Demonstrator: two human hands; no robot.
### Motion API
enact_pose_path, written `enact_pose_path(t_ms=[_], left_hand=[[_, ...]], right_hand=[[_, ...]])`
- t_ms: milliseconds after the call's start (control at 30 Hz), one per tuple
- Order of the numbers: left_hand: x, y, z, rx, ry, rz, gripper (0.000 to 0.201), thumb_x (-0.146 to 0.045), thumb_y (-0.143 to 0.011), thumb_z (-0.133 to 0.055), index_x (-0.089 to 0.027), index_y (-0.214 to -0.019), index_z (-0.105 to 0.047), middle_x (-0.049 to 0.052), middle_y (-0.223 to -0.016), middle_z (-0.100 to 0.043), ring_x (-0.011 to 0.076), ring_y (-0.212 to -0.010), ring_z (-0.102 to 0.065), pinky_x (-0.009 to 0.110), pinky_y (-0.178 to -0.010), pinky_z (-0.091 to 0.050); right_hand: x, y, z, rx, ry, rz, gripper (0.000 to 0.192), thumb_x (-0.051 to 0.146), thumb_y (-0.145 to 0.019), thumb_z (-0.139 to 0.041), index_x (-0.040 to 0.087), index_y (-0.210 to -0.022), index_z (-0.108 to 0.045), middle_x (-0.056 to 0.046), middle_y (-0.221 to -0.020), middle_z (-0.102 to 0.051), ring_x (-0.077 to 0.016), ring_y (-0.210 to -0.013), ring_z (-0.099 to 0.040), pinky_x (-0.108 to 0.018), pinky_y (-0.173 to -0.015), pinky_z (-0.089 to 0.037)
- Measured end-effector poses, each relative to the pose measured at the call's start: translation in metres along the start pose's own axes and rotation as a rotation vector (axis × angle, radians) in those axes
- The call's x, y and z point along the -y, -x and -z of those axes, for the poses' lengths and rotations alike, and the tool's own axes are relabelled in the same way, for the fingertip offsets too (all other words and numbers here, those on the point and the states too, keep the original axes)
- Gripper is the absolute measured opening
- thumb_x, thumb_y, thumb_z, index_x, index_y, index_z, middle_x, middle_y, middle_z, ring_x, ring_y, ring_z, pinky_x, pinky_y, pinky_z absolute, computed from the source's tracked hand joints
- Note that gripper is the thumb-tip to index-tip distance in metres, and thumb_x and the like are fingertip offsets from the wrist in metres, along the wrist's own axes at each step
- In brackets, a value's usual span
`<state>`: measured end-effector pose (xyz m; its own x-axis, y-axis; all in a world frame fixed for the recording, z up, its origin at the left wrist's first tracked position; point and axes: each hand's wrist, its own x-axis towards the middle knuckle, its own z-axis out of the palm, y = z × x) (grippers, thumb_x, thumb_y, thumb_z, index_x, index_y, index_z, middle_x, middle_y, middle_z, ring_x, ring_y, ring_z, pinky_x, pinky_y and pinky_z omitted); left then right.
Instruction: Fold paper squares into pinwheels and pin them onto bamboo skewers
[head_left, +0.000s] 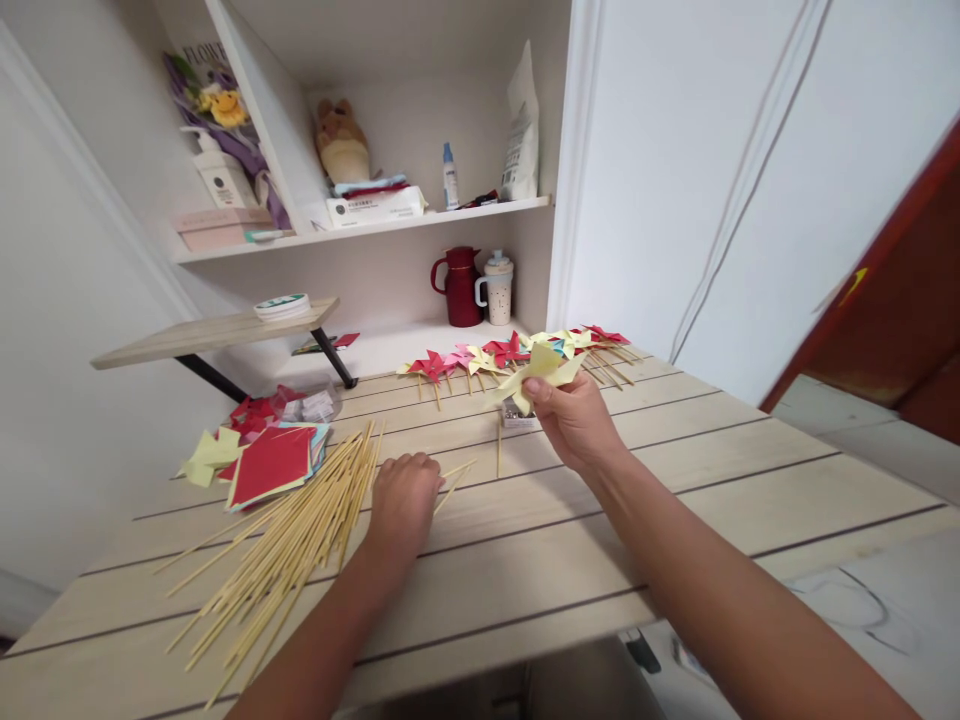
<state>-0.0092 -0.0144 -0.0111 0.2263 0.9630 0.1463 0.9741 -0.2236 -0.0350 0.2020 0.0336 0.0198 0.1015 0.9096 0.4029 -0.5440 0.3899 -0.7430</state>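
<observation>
At one o'clock, your right hand (576, 425) pinches a yellow pinwheel (549, 363); at eleven, your left hand (405, 492) covers sticks (459, 468) — grip unclear. Likely picking sticks — next calls for separating one.

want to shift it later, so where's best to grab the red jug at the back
Probably by the handle of the red jug, coming from the front left: the handle curves out to the left, the jug stands upright, and the speckled cup stands close on its right.
</observation>
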Motion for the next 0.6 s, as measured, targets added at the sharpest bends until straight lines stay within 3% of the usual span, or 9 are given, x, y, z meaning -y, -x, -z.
enact_pose_path(t_ms=[167,333,600], left_hand=[[-0.007,-0.013,-0.001,-0.025,0.026,-0.024,0.033,0.004,-0.079,-0.05,-0.019,-0.084,-0.074,0.013,-0.093,-0.072,0.0269,-0.096,-0.065,0.038,-0.089,-0.041],[0.002,-0.018,-0.01,-0.084,0.067,0.05,0.026,-0.006,-0.086,-0.049,-0.016,-0.083,-0.073,0.014,-0.092,-0.072,0.0276,-0.092,-0.065,0.038,-0.086,-0.042],[0.0,-0.018,-0.005,-0.251,0.292,0.26,0.021,-0.02,-0.089,-0.053,-0.02,-0.084,-0.073,0.005,-0.091,-0.074,0.0202,-0.083,-0.066,0.03,-0.072,-0.041]], right_hand=[[-0.008,0.003,-0.001,0.051,-0.043,-0.076,0.031,0.028,-0.06,-0.089,0.022,-0.086,-0.074,-0.002,-0.087,-0.076,-0.0192,-0.082,-0.067,-0.034,-0.078,-0.055],[-0.031,0.006,-0.005,0.125,-0.144,-0.238,0.03,0.03,-0.062,-0.09,0.019,-0.086,-0.074,-0.001,-0.083,-0.075,-0.0163,-0.077,-0.066,-0.031,-0.079,-0.054],[-0.044,0.01,-0.009,0.025,-0.248,-0.437,0.027,0.025,-0.062,-0.091,0.02,-0.077,-0.069,0.003,-0.078,-0.074,-0.0129,-0.073,-0.066,-0.028,-0.077,-0.055]])
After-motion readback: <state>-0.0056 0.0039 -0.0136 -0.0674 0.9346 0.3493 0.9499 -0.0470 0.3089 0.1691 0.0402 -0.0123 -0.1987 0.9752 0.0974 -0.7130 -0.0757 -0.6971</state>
